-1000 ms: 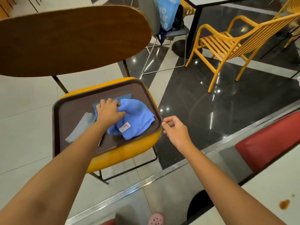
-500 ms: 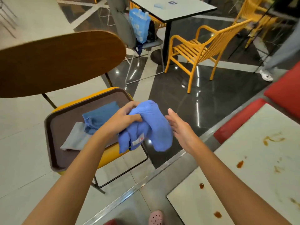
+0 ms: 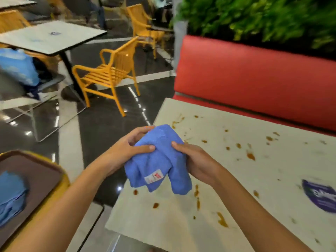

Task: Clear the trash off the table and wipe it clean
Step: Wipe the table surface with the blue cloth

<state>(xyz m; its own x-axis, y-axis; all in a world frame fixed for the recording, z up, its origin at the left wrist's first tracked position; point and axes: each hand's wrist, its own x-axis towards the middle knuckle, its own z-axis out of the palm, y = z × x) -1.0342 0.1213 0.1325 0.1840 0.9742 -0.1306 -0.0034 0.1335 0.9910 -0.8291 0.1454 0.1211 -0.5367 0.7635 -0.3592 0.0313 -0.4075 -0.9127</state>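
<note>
While both hands clutch it, blue cloth point(image 3: 160, 160) bunched between left grip point(image 3: 125, 148) and right grip point(image 3: 196, 160), above stained table point(image 3: 254, 179) edge.

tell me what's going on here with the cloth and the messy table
A person holds a bunched blue fabric cloth with a white label, the left hand and right hand gripping either side, above the near left edge of a pale rectangular table. The tabletop is spattered with brown sauce stains, and no wiping shows yet. At the left, a brown plastic tray sits on a yellow chair with another blue cloth in it.
</note>
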